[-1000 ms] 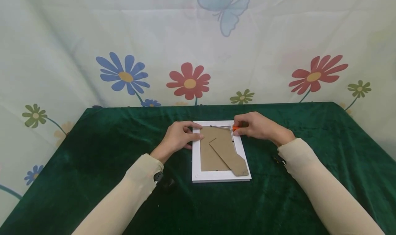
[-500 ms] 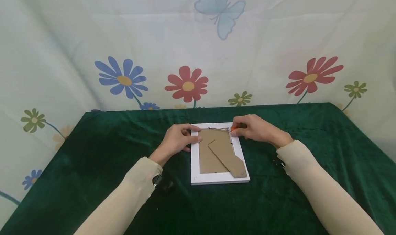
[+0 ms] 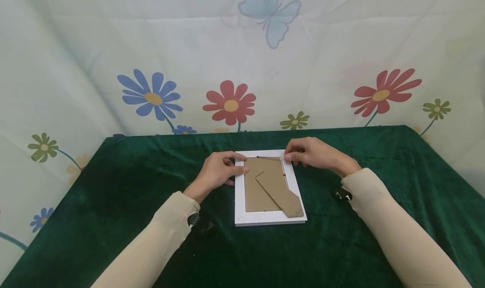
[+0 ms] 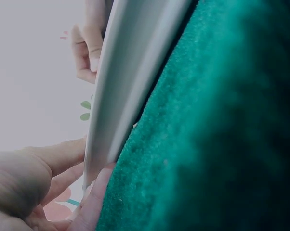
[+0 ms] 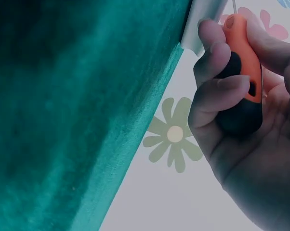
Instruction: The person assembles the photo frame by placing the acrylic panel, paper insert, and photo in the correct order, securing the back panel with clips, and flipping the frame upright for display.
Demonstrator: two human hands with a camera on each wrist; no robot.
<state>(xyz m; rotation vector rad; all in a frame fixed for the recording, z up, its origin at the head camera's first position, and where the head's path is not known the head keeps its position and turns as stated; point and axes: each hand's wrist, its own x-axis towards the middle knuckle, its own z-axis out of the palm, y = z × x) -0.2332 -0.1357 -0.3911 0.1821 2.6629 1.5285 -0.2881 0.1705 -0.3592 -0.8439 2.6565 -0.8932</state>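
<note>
A white picture frame (image 3: 240, 195) lies back side up, showing its brown backing board (image 3: 261, 195) and a slanted stand leg (image 3: 291, 204). My left hand (image 3: 217, 169) grips the frame's upper left edge, thumb on the back. In the left wrist view, fingertips (image 4: 99, 192) reach the edge near the cloth. My right hand (image 3: 316, 152) holds a screwdriver, its orange and black handle (image 5: 248, 57) wrapped by curled fingers in the right wrist view. The thin metal shaft (image 3: 270, 157) lies along the board's top edge, its tip near the upper left corner.
Dark green velvet cloth (image 3: 159, 161) covers the table under the frame. Behind stands a pale curtain (image 3: 322, 60) printed with flowers and a butterfly. A dark band (image 3: 193, 219) sits at the left cuff, another (image 3: 342, 193) at the right.
The right hand has turned and risen slightly, so its fingers now hide the orange handle in the head view. The left hand keeps its hold, and the frame stays nearly in place.
</note>
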